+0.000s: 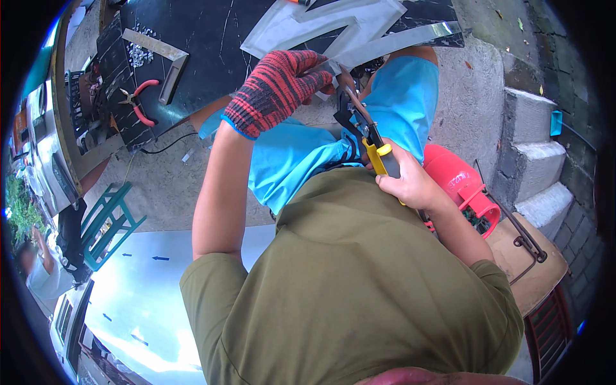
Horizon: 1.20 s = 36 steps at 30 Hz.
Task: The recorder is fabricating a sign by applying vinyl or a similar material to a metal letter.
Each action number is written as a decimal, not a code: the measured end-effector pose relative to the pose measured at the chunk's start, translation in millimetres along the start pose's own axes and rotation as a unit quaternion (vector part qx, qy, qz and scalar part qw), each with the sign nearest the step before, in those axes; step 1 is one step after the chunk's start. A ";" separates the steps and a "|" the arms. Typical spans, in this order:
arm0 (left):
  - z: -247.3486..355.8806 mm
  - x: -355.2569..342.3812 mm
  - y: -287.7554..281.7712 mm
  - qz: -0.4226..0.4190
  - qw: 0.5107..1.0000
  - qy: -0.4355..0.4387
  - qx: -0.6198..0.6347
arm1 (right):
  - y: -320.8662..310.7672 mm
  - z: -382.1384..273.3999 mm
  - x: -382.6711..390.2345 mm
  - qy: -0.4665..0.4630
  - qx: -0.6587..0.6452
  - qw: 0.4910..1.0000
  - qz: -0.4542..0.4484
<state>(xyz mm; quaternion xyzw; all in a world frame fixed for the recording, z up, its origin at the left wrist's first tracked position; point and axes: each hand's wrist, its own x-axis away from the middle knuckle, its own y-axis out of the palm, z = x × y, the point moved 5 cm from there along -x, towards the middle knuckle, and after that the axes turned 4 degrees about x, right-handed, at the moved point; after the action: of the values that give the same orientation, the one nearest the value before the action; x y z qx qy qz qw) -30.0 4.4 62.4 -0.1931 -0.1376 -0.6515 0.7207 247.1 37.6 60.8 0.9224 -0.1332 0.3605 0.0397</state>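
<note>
My left hand [282,90], in a red-and-black knit glove, is closed on the near end of a shiny sheet-metal strip [404,45], which stretches out to the right over the table edge. In my bare right hand [414,179] are metal snips [358,108] with yellow-and-grey handles, my fingers wrapped round the grips. Their brown jaws point up to the strip's end beside the gloved fingertips; whether the blades touch the metal I cannot tell. Just beyond lies a large zigzag-shaped silvery piece [282,32] on the black marble-patterned table [215,32].
On the table's left are red-handled pliers [142,109], a try square [172,74] and small metal scraps [140,54]. A green plastic stool [106,224] stands left, a red gas cylinder [446,170] at my right, concrete steps [536,160] beyond. Another person [48,276] is far left.
</note>
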 end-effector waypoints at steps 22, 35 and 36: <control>4.3 3.2 1.5 0.007 0.999 -0.032 0.024 | -0.3 -3.6 -0.3 0.001 -0.011 1.000 -0.011; 2.5 2.3 2.5 0.017 1.000 -0.012 0.020 | 3.0 5.2 -1.9 0.011 0.030 0.999 0.020; 2.7 2.5 2.3 0.016 1.000 -0.005 0.020 | 3.1 6.0 -2.5 0.005 0.040 0.999 0.021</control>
<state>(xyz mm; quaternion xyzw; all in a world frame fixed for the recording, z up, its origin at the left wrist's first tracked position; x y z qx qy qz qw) -27.3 3.6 65.7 -0.1846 -0.1510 -0.6357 0.7342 248.4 34.1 54.6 0.9184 -0.1384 0.3706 -0.0040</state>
